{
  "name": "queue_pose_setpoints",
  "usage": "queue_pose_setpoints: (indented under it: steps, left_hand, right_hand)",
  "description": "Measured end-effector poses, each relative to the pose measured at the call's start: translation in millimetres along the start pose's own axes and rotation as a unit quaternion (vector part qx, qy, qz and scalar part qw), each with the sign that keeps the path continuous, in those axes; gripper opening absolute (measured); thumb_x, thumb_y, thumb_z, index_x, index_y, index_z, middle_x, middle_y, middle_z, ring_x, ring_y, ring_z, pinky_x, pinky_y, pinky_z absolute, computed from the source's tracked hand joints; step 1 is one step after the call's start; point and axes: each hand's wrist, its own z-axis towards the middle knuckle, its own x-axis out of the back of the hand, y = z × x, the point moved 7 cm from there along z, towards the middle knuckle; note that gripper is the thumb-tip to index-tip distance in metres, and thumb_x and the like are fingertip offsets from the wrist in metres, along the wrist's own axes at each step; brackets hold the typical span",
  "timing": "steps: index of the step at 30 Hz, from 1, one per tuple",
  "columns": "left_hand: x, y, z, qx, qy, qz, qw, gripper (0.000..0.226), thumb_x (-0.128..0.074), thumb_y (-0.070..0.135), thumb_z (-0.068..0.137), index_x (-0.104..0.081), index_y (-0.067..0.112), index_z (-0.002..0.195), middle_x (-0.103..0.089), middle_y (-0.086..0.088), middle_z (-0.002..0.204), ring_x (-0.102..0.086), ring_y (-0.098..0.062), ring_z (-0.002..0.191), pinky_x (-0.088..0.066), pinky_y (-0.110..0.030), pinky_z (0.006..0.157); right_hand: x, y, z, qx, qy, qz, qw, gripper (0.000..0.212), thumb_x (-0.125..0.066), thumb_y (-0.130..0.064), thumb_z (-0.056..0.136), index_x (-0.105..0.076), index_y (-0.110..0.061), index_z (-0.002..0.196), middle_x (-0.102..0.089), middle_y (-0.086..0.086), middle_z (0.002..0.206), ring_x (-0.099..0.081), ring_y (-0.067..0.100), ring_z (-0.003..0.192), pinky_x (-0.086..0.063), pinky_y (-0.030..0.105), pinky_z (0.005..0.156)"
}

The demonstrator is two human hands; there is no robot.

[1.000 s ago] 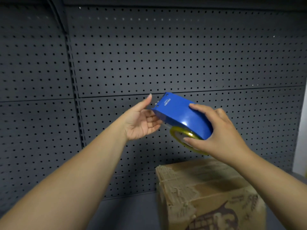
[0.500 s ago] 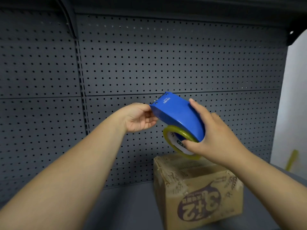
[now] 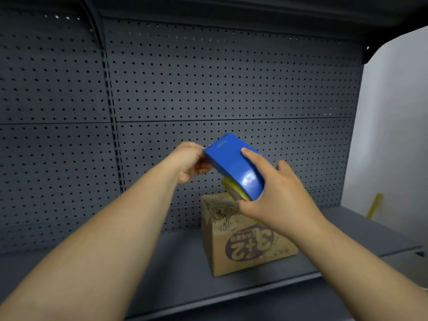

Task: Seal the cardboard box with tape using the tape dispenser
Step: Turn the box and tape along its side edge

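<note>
Head view. Right hand [image 3: 275, 200] grasps the blue dispenser [image 3: 234, 167] in the air above the box [image 3: 245, 242], which stands on the shelf [image 3: 176, 269]. Left hand [image 3: 190, 161], fingers clenched, pinches the dispenser's front end. Risk: the tape end may slip back or stick crooked, missing the box's seam.

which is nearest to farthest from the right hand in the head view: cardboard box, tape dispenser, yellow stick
1. tape dispenser, gripped in the right hand
2. cardboard box, on the shelf just below the hand
3. yellow stick, far right against the wall
</note>
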Motion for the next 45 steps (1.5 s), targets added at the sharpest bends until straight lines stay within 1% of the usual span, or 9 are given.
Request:
queue_pose_setpoints:
  steps: [4, 11, 15, 21, 28, 35, 40, 42, 45]
  left_hand:
    - [-10, 1, -6, -0.020, 0.013, 0.037, 0.999, 0.025, -0.049, 0.000, 0.089, -0.058, 0.008, 0.068, -0.059, -0.001, 0.052, -0.052, -0.006, 0.035, -0.044, -0.020, 0.045]
    - [1, -2, 0, -0.024, 0.043, 0.038, 0.998, 0.023, -0.058, 0.016, 0.092, -0.062, 0.005, 0.072, -0.056, -0.003, 0.056, -0.050, -0.005, 0.038, -0.043, -0.017, 0.044]
    - [9, -4, 7, -0.026, 0.053, 0.039, 0.997, 0.024, -0.057, 0.016, 0.092, -0.061, 0.005, 0.072, -0.057, -0.004, 0.060, -0.050, -0.009, 0.045, -0.044, -0.020, 0.053]
    - [36, -6, 22, -0.003, 0.070, 0.070, 0.995, 0.024, -0.056, 0.018, 0.093, -0.060, 0.006, 0.072, -0.056, -0.004, 0.064, -0.049, -0.011, 0.053, -0.043, -0.019, 0.054]
    - [39, -20, 48, 0.025, 0.036, 0.103, 0.994, 0.024, -0.055, 0.019, 0.094, -0.058, 0.006, 0.073, -0.056, -0.004, 0.066, -0.051, -0.012, 0.056, -0.043, -0.020, 0.055]
    - [32, -69, 77, 0.044, -0.005, 0.169, 0.985, 0.024, -0.054, 0.016, 0.094, -0.058, 0.007, 0.072, -0.060, -0.006, 0.069, -0.055, -0.015, 0.059, -0.044, -0.023, 0.058]
    - [34, -111, 99, 0.065, -0.033, 0.173, 0.982, 0.023, -0.056, 0.016, 0.093, -0.059, 0.007, 0.072, -0.061, -0.006, 0.069, -0.056, -0.015, 0.061, -0.045, -0.025, 0.062]
    - [34, -124, 107, 0.071, -0.036, 0.174, 0.982, 0.023, -0.057, 0.017, 0.092, -0.059, 0.008, 0.071, -0.061, -0.005, 0.070, -0.056, -0.015, 0.063, -0.045, -0.025, 0.063]
    - [30, -139, 116, 0.091, -0.054, 0.176, 0.979, 0.029, -0.055, 0.018, 0.094, -0.055, 0.008, 0.067, -0.060, -0.010, 0.076, -0.056, -0.022, 0.070, -0.046, -0.030, 0.075]
  right_hand:
    - [6, 4, -17, -0.017, -0.009, -0.014, 1.000, 0.089, -0.066, -0.041, 0.067, -0.009, -0.060, 0.132, -0.034, -0.003, 0.092, -0.049, 0.017, 0.077, -0.052, 0.038, 0.071]
    - [3, 15, -35, -0.031, -0.008, -0.039, 0.999, 0.088, -0.065, -0.041, 0.066, -0.012, -0.057, 0.133, -0.033, -0.004, 0.087, -0.049, 0.025, 0.081, -0.046, 0.033, 0.070]
    - [-5, 14, -38, -0.034, -0.011, -0.022, 0.999, 0.088, -0.066, -0.042, 0.065, -0.012, -0.058, 0.133, -0.033, -0.009, 0.086, -0.049, 0.018, 0.079, -0.047, 0.030, 0.067]
    - [-14, 10, -43, -0.053, -0.031, -0.005, 0.998, 0.091, -0.070, -0.045, 0.061, -0.014, -0.061, 0.130, -0.037, -0.008, 0.096, -0.048, 0.015, 0.087, -0.048, 0.030, 0.074]
    - [-25, -2, -40, -0.069, -0.047, -0.022, 0.996, 0.091, -0.068, -0.049, 0.061, -0.012, -0.060, 0.132, -0.043, -0.007, 0.100, -0.051, 0.020, 0.094, -0.045, 0.029, 0.079]
    - [-47, -5, -28, -0.104, -0.066, -0.063, 0.990, 0.091, -0.063, -0.060, 0.061, -0.009, -0.058, 0.135, -0.044, -0.003, 0.116, -0.050, 0.019, 0.109, -0.041, 0.026, 0.086]
    - [-73, -9, -17, -0.138, -0.108, -0.107, 0.979, 0.094, -0.061, -0.063, 0.062, -0.004, -0.057, 0.136, -0.041, -0.005, 0.100, -0.047, 0.018, 0.091, -0.042, 0.025, 0.081]
    - [-82, -10, -12, -0.144, -0.112, -0.124, 0.975, 0.094, -0.060, -0.064, 0.062, -0.004, -0.056, 0.137, -0.038, -0.004, 0.097, -0.047, 0.018, 0.091, -0.042, 0.025, 0.082]
    - [-96, -11, -5, -0.155, -0.124, -0.135, 0.971, 0.094, -0.059, -0.066, 0.063, -0.003, -0.056, 0.137, -0.036, -0.005, 0.095, -0.048, 0.017, 0.092, -0.043, 0.025, 0.085]
